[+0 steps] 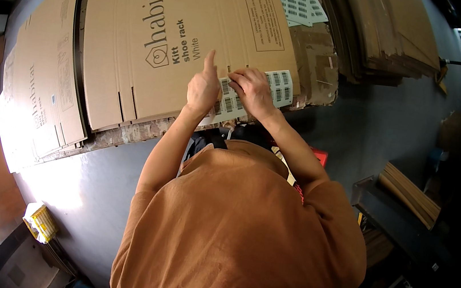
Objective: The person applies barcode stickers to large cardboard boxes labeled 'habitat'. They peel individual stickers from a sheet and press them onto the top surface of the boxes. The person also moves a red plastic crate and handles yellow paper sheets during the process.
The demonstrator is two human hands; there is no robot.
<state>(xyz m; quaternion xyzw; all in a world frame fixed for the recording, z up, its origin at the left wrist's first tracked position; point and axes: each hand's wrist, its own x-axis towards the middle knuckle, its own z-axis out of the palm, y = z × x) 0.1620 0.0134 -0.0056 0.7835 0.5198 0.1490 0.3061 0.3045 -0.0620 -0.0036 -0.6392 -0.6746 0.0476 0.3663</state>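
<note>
Far right: stack of flat cardboard sheets [390, 34]. Near left: yellow crate [41, 222] on the grey floor [93, 185]. Right: dark bench [399, 222] carrying cardboard strips [411, 195].

label sheet [260, 93] on flat carton's [180, 34] near edge.

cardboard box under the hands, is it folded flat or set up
Folded flat: the cardboard box lies as a flat sheet on a stack, flap slits visible at its near edge.

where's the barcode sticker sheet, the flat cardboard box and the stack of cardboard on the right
barcode sticker sheet [279, 87], head view, on its right part, beside the fingers
flat cardboard box [200, 19], head view, on its bare brown middle
stack of cardboard [388, 31], head view, on the top sheets
</note>
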